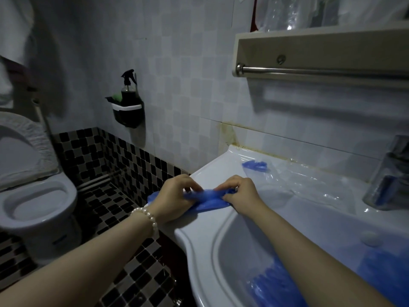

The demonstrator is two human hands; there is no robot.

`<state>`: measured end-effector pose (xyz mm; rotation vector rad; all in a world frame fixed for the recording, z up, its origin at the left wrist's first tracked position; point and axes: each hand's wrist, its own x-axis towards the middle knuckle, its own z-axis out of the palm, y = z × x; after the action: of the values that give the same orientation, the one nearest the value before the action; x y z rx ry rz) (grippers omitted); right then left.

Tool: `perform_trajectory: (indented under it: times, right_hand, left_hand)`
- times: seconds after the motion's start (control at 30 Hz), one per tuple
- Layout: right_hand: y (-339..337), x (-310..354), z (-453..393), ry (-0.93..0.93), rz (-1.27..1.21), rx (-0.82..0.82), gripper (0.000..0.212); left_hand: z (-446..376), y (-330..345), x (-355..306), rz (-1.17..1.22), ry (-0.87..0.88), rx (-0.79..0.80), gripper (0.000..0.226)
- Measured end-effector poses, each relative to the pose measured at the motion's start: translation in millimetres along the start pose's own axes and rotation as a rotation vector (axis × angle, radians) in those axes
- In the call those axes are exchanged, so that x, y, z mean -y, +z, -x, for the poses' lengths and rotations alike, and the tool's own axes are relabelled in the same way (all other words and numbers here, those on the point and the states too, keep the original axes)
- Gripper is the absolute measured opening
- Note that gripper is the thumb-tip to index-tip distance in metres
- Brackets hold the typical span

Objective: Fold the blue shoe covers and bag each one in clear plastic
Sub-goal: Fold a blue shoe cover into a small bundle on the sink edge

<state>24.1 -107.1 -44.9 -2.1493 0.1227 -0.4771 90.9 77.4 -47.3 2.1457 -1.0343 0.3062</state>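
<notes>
Both hands' grip, left hand [174, 197] and right hand [240, 193], pinches a shoe cover [209, 199], partly hidden.

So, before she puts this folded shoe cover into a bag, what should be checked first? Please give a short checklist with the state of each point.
1. Both hands, left hand and right hand, pinch the shoe cover: ok.
2. Cover folded compact: not ok, an end sticks out left.
3. Cover supported on the sink rim: ok.
4. Clear plastic bags within reach: ok.
5. A bag mouth open: cannot tell.
</notes>
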Motion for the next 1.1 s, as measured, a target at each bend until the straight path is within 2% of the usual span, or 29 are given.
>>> perform_trajectory:
  times: [0.1,0.2,0.3,0.37,0.43,0.53,0.6,0.67,0.7,0.77,0.83,0.9,1.0,1.1]
  right_hand:
    - [0.8,1.1,1.1,0.018,-0.031,-0.042,0.024]
    - [-0.1,-3.6,1.4,-0.002,0.001,-0.08,0.017]
    - [-7.1,-4.8,2.8,-0.111,0.259,-0.029,0.015]
    - [-16.7,-0.5,6.7,-0.185,0.492,0.074,0.02]
    - [-23.7,7.7,11.9,-0.242,0.624,0.165,0.025]
    - [-24.2,15.7,12.8,-0.402,0.84,0.198,0.026]
    - [-21.4,16.9,4.5,-0.439,0.89,0.19,0.025]
    - [-18.3,15.4,-4.3,-0.41,0.885,0.204,0.024]
    - [-16.6,14.4,-7.5,-0.379,0.865,0.226,0.026]
    - [-13.5,12.9,-10.8,-0.307,0.772,0.275,0.027]
    - [-10.7,11.7,-11.4,-0.252,0.665,0.277,0.026]
    - [-9.3,10.3,-10.6,-0.201,0.585,0.269,0.025]
    - [-8.7,6.2,-9.1,-0.166,0.496,0.283,0.031]
    - [-7.8,3.2,-8.0,-0.089,0.346,0.218,0.037]
  left_hand:
    - [3.7,1.8,-1.0,-0.077,0.162,0.041,0.017]
    - [5.6,0.5,-1.6,-0.217,0.232,0.11,0.02]
    - [5.9,-7.1,-1.8,-0.329,0.312,0.121,0.022]
    - [6.5,-12.6,-2.7,-0.401,0.346,0.17,0.03]
    - [8.5,-16.6,-6.9,-0.47,0.363,0.218,0.037]
    - [9.8,-20.1,-27.0,-0.569,0.304,0.378,0.047]
    - [11.3,-21.0,-41.0,-0.584,0.251,0.543,0.046]
    - [11.1,-26.6,-57.7,-0.52,0.2,0.672,0.033]
    - [10.6,-30.8,-62.8,-0.459,0.174,0.683,0.028]
    - [6.6,-41.2,-65.7,-0.327,0.16,0.575,0.024]
    - [3.0,-46.6,-58.6,-0.266,0.24,0.371,0.022]
    - [4.7,-40.3,-48.8,-0.209,0.311,0.297,0.026]
    - [14.5,-21.8,-37.1,-0.155,0.319,0.411,0.044]
    - [21.5,-8.4,-26.2,-0.282,0.269,0.534,0.057]
